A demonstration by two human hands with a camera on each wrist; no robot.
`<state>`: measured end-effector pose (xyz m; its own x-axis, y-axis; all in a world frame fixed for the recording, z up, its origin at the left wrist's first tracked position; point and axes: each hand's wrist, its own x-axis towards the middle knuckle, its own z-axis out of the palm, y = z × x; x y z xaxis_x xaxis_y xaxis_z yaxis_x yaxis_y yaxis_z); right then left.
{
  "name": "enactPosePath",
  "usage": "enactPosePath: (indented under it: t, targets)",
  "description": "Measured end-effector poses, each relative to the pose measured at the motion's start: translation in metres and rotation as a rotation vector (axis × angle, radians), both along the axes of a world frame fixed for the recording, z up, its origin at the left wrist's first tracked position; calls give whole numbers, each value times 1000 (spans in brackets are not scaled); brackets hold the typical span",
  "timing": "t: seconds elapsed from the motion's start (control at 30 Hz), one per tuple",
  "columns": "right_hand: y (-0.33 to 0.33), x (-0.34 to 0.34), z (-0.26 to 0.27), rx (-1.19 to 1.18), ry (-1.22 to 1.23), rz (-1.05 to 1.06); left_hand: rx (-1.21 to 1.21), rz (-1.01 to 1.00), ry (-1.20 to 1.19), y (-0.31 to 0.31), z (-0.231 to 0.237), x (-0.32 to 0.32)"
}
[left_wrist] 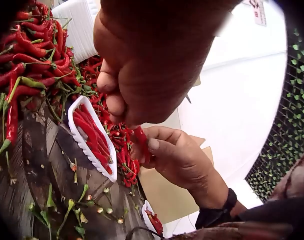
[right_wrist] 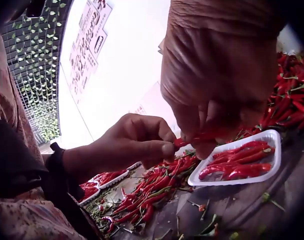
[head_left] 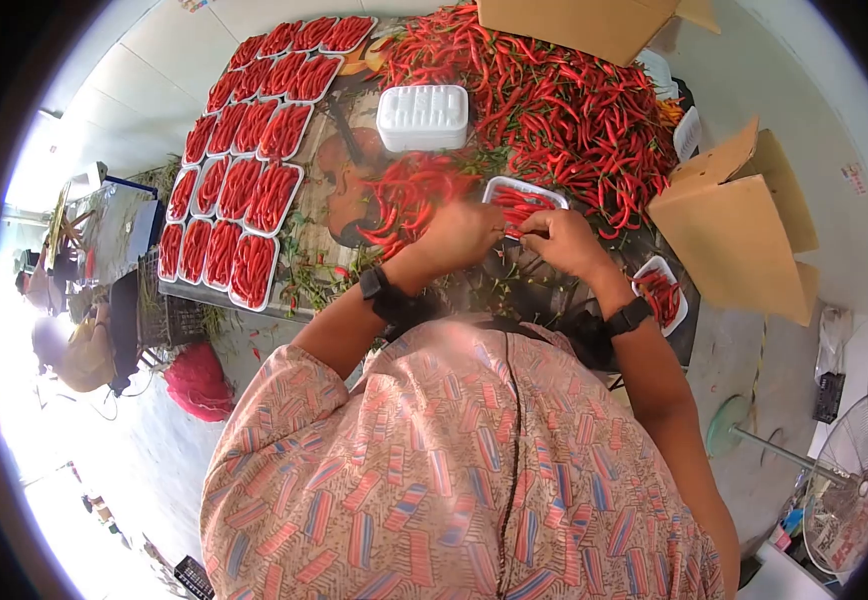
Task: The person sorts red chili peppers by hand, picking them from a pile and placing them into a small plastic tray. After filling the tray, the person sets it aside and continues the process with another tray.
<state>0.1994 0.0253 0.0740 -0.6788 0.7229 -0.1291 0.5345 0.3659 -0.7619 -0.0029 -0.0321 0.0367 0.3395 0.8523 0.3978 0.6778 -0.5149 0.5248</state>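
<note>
A white tray (head_left: 526, 187) partly filled with red chillies lies in front of the hands; the right wrist view shows the same tray (right_wrist: 276, 150). The left hand (head_left: 462, 236) and right hand (head_left: 566, 243) meet at the tray's near side. In the right wrist view the left hand (right_wrist: 142, 140) pinches one end of a red chilli (right_wrist: 179, 143), and the right hand (right_wrist: 219, 75) holds its other part between thumb and fingers. The left wrist view shows the right hand (left_wrist: 177, 155) pinching that chilli (left_wrist: 142, 142) beside the left hand (left_wrist: 147, 75).
A large chilli heap (head_left: 594, 130) covers the back right, with a smaller pile (head_left: 404, 200) left of the hands. Filled trays (head_left: 254, 270) stand in rows at left. Stacked white trays (head_left: 422, 118), a cardboard box (head_left: 734, 220) and another chilli tray (head_left: 679, 300) surround the work area.
</note>
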Motion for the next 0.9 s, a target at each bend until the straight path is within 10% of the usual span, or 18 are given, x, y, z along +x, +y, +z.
enactPosePath:
  t: [0.17, 0.27, 0.4, 0.47, 0.9]
  targets:
    - [-8, -12, 2, 144, -257, 51, -464, 186, 539, -2, 11, 4]
    - [-5, -4, 5, 20, -95, 37, -592, -105, 334, -3, 24, -17]
    - [0, 4, -16, -11, -10, 9, -553, -104, 250, -10, 24, -11]
    - [1, 3, -26, -81, -12, -5, -88, -30, -91, -8, 10, 0]
    - [6, 20, -47, -39, 93, -208, -92, -68, 45, 11, -11, 7]
